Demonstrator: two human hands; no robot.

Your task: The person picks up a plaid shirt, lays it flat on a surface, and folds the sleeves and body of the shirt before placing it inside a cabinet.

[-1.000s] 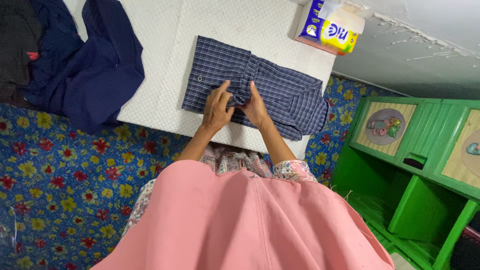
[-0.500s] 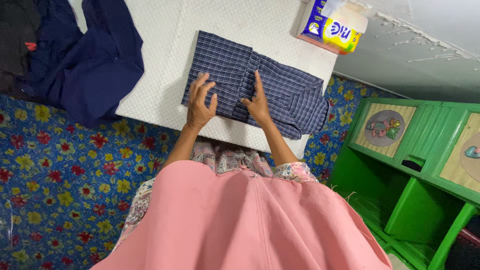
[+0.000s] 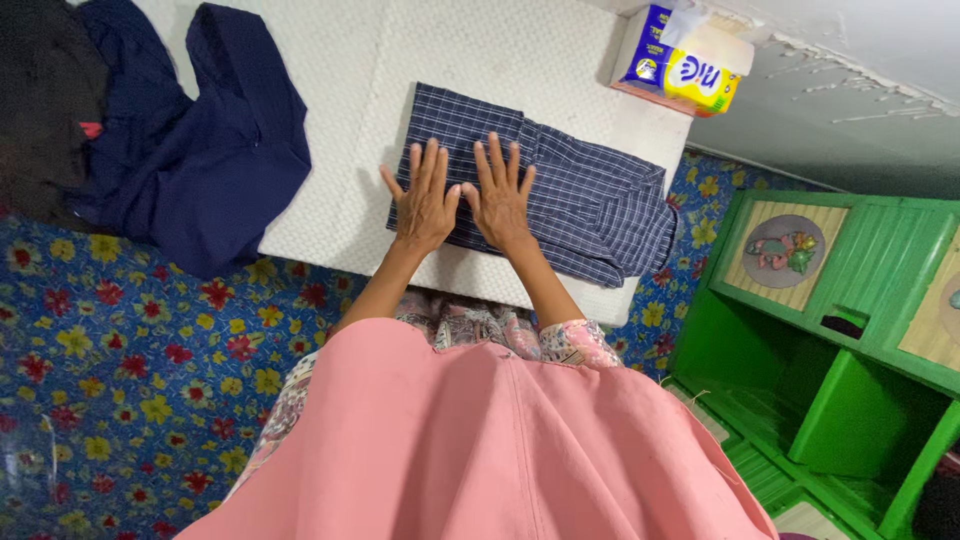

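A person's left hand (image 3: pixel 424 205) and right hand (image 3: pixel 499 198) press flat, side by side, fingers spread apart, on a folded navy checked garment (image 3: pixel 590 205). The garment lies on a white quilted pad (image 3: pixel 480 50). On the pad's left edge sits a dark blue garment (image 3: pixel 200 160); at its far right corner, a tissue pack (image 3: pixel 688 65).

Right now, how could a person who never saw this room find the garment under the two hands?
Find the white quilted pad on the flowered floor. On its near edge lies the folded checked garment, with the left hand and right hand flat on it. Unlike the plain navy garment beside it, it has thin pale checks.
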